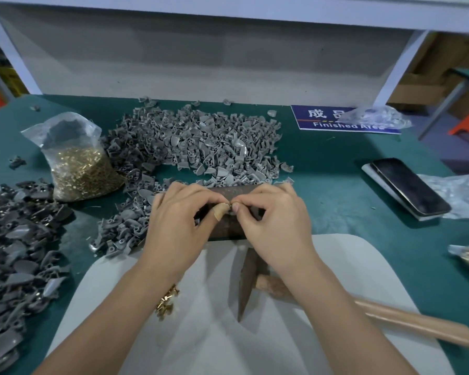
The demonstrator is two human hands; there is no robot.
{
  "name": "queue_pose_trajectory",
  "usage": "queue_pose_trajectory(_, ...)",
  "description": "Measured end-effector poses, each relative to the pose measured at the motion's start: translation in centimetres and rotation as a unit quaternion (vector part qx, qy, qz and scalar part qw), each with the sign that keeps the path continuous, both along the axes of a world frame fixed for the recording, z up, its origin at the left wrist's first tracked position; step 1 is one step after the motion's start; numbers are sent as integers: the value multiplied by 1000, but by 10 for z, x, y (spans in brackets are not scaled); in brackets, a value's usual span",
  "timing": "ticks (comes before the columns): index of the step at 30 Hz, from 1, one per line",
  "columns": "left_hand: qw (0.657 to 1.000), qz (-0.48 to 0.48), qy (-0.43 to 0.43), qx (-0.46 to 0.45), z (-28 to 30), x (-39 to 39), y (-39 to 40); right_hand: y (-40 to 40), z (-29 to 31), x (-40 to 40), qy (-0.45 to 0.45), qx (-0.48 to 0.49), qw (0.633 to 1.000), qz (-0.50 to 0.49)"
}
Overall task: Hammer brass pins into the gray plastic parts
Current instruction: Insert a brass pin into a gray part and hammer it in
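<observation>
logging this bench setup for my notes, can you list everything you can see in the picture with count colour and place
loose gray plastic parts: one big heap, light gray, table centre back
darker gray parts: one heap, dark gray, table left edge
bag of brass pins: one, clear with gold pins, left of the centre heap
loose brass pins: small cluster, gold, on the white pad by the left forearm
metal block: one, dark brown, under the hands
hammer: one, dark head and wooden handle, lying on the white pad
phone: one, black, table right
Finished Area sign: one, blue, back right
left hand: pinching a small piece over the block
right hand: pinching the same spot
</observation>
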State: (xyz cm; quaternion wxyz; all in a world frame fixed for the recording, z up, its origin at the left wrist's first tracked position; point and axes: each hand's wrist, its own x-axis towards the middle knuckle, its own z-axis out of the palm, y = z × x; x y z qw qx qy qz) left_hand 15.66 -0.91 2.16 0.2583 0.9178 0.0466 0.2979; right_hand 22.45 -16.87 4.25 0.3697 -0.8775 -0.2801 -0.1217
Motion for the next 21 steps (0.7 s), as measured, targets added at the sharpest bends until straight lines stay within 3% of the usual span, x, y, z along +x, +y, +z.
queue_pose_trajectory(11, 998, -25, 15, -61, -3, -3, -2, -2, 4, -3, 13, -22, 1000, -5)
queue_pose_trajectory(21, 999, -4, 19, -45, -1, -2, -2, -3, 0, 0, 18, -14, 1000, -1)
